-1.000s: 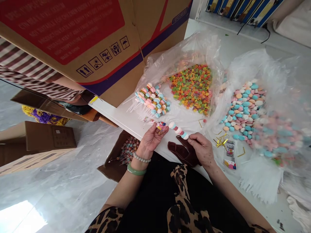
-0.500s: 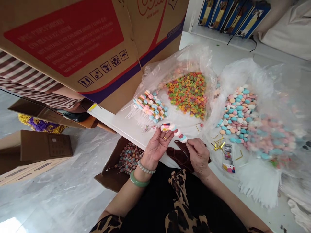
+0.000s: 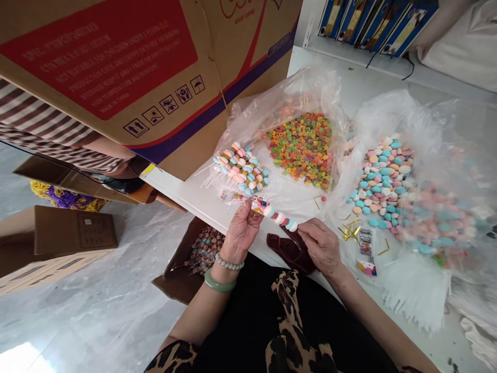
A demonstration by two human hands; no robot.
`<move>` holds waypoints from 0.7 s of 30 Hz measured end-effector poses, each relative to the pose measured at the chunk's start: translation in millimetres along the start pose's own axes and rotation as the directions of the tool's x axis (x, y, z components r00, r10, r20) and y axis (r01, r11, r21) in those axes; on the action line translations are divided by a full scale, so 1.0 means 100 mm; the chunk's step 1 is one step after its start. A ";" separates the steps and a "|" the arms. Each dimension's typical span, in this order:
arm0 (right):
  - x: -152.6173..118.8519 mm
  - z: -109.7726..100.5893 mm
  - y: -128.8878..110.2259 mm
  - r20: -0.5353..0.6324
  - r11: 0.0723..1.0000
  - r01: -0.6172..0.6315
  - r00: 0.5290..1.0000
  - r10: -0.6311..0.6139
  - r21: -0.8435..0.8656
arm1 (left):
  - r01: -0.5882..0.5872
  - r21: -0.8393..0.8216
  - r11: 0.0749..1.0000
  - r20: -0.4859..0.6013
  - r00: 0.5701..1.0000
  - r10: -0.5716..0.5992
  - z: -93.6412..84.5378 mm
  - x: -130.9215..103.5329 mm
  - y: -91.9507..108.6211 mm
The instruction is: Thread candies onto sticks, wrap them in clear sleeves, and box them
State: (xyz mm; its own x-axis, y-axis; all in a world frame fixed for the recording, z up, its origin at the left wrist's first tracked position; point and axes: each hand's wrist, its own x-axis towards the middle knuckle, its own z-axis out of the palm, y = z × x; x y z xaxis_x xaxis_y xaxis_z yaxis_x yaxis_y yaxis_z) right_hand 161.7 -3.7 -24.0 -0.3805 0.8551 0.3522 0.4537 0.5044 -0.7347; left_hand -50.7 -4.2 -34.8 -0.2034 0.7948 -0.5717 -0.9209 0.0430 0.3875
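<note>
In front of my body I hold a candy skewer (image 3: 280, 217) of pink, white and blue pieces, slanting down to the right. My left hand (image 3: 240, 230), wearing a ring, is closed on a clear printed wrapper (image 3: 259, 204) at the upper end of the skewer. The thumb and fingers of my right hand (image 3: 319, 244) pinch the lower end, beside a white piece. Just beyond my left hand lies a pile of finished candy skewers (image 3: 243, 168), their white sticks pointing left. Dark brown gloves (image 3: 285, 249) lie on the table under my hands.
An open bag of ring gummies (image 3: 301, 147) and a bag of pastel candies (image 3: 382, 176) lie on the white table. Gold ties (image 3: 351, 228), a flat wrapper (image 3: 365, 251) and white sticks (image 3: 417, 298) are at right. A tall carton (image 3: 155, 77) stands left; a box of skewers (image 3: 205, 251) is below.
My left hand has shifted slightly left and its fingers have closed in on the wrapper, whose loose end reaches further left. My right hand stays at the skewer's lower end.
</note>
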 end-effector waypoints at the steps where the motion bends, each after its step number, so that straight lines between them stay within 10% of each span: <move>1: 0.02 -0.02 -0.01 0.021 1.000 -0.014 1.000 0.014 0.019 | -0.009 0.012 1.000 0.012 1.000 0.009 -0.01 0.01 0.01; 11: 0.11 -0.03 -0.03 0.154 0.926 -0.319 0.944 0.292 0.201 | -0.144 0.010 0.989 0.018 0.989 0.144 -0.05 0.03 -0.02; 16: 0.18 0.05 -0.08 0.316 0.448 -0.632 0.739 0.595 0.632 | -0.164 0.033 0.986 0.015 0.986 0.164 -0.05 0.04 -0.05; 21: 0.32 0.22 -0.26 0.497 0.102 -0.642 0.675 0.545 0.760 | -0.177 0.131 0.976 0.141 0.977 0.158 -0.03 -0.02 -0.19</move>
State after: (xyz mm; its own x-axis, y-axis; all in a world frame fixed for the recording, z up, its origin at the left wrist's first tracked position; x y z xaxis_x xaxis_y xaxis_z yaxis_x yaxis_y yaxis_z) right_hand 119.9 8.2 -6.8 -0.4097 0.7930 -0.4509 -0.3223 -0.5883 -0.7417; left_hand -34.1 -8.5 -43.5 -0.2975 0.8689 -0.3957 -0.8189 -0.0192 0.5736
